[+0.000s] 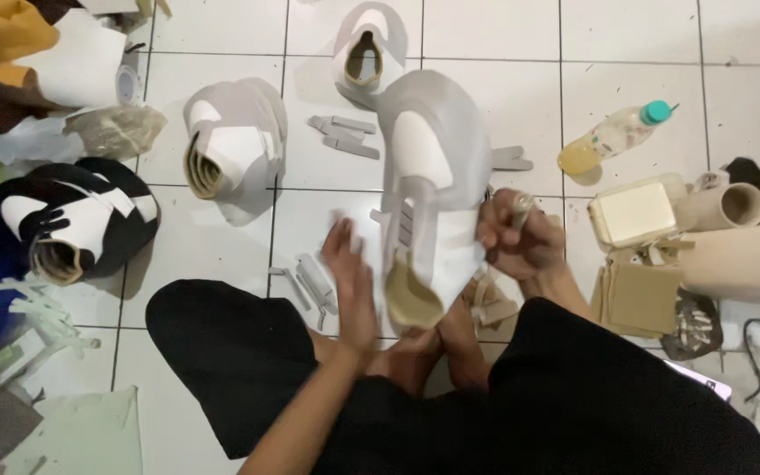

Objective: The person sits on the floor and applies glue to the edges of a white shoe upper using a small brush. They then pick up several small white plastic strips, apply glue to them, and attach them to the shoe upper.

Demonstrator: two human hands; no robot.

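A grey and white shoe upper stands upright between my crossed legs, its tan lining showing at the bottom end. My left hand lies flat against its left side, fingers stretched out. My right hand is closed around a small tool with a rounded metal end, held against the upper's right edge. Small grey cut strips lie on the tile just left of my left hand.
Other shoe uppers lie on the white tiles: a grey one, a white one, a black and white one. A plastic bottle with yellow liquid, a cream box, a cardboard tube and cardboard pieces sit to the right.
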